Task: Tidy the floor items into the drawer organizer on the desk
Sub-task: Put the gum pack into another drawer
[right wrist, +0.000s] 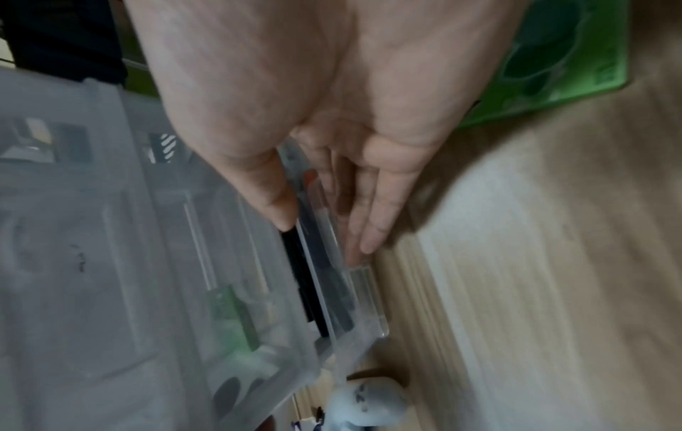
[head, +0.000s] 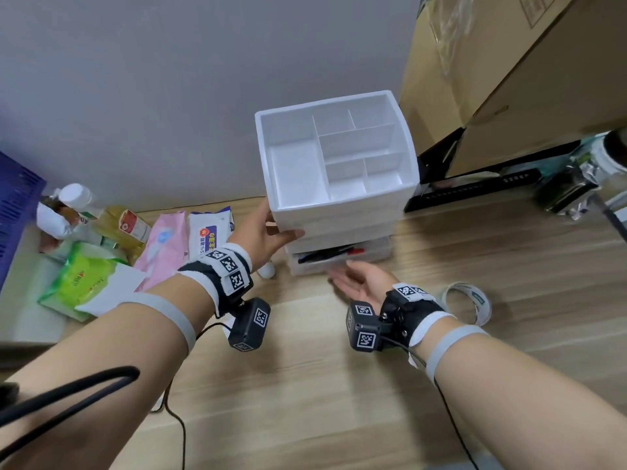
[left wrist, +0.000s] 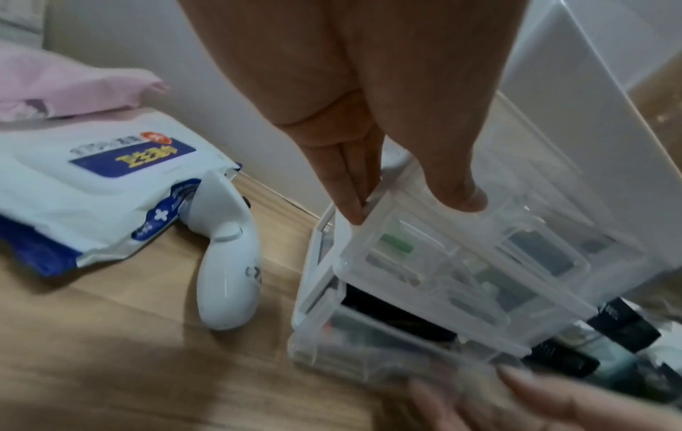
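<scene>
The white drawer organizer [head: 339, 215] stands on the wooden surface against the grey wall, its top compartments empty. My left hand [head: 268, 228] grips its front left corner, fingers [left wrist: 350, 198] along the left side and thumb on the front. The clear bottom drawer [head: 325, 264] is pulled out a little, with dark pens [head: 329, 254] inside. My right hand [head: 356, 283] lies palm up in front of that drawer with straight fingers [right wrist: 372, 230] at its front lip [right wrist: 365, 291]. The thumb lies by a black pen [right wrist: 299, 277].
Left of the organizer lie a wet-wipes pack [head: 210, 232], a pink pack [head: 166, 245], a green tissue pack [head: 84, 276], bottles [head: 74, 198] and a white controller [left wrist: 229, 262]. A tape roll [head: 470, 301] sits at the right. Cardboard boxes [head: 509, 79] and a black power strip [head: 475, 188] stand behind.
</scene>
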{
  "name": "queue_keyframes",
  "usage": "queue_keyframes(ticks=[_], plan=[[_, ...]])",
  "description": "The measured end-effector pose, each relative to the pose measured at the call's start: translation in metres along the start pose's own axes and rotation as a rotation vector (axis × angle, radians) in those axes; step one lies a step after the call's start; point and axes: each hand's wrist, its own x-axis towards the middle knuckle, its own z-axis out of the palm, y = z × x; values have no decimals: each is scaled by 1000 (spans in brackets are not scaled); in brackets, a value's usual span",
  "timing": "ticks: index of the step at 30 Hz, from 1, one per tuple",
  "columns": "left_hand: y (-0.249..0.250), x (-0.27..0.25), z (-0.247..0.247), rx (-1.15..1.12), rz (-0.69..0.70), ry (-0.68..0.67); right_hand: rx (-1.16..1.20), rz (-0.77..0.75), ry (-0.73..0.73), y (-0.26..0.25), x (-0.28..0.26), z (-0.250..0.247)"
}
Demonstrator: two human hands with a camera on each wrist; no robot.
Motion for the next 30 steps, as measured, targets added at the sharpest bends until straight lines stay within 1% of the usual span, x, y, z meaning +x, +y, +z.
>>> queue_keyframes(ticks=[4,7,12,14,15,18,20,22,24,30], plan=[[-2,-1,-1,33,10,-32,-142,15,13,-10,4,21],[-1,-3,-2,41,11,-32,-163,3,21,-13,0,24],[-4,-11,0,82,34,-43,-181,-128,67,-13,-11,19],[-2,-15,3,65,34,-53,-151,-172,46,-16,-15,18],[1,-17,3,81,36,-37,-139,-181,30,-19,-19,19],[9,-15,2,277,33,38,-74,-144,13,-28,-25,26],[13,-14,0,337,50,51,-39,-138,8,-31,-28,33],[16,-15,-1,357,55,40,-71,-141,35,-31,-33,35],[16,-16,0,366,35,62,-102,-135,65,-28,-39,29],[28,-19,4,329,-42,78,-52,-98,29,-9,-66,-8]])
